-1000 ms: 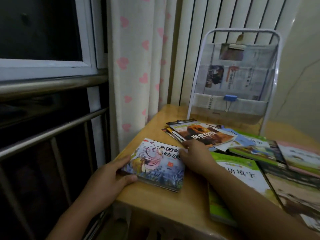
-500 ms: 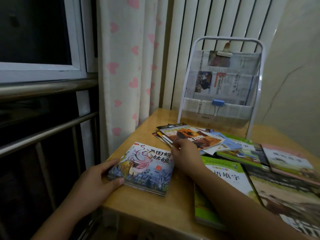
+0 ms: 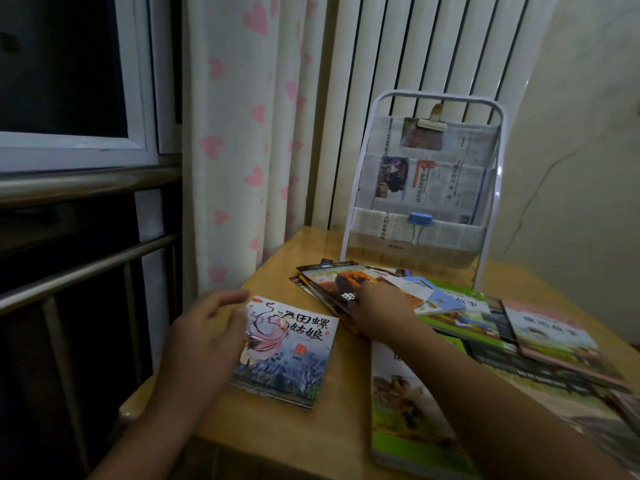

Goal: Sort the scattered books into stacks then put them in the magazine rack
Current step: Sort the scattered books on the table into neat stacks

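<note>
On the wooden worktop (image 3: 287,434) a small stack of picture books (image 3: 289,351) lies near the front left corner. The left hand (image 3: 204,337) rests at its left edge, fingers loosely spread and relaxed, its grip around nothing. The right hand (image 3: 379,311) reaches onto the fanned pile of books (image 3: 332,282) further back; I cannot tell whether its fingers pinch a cover or only press on it. More books (image 3: 540,337) lie scattered to the right. The white magazine rack (image 3: 424,188), lined with newspaper, stands upright at the back, just behind the fanned pile
</note>
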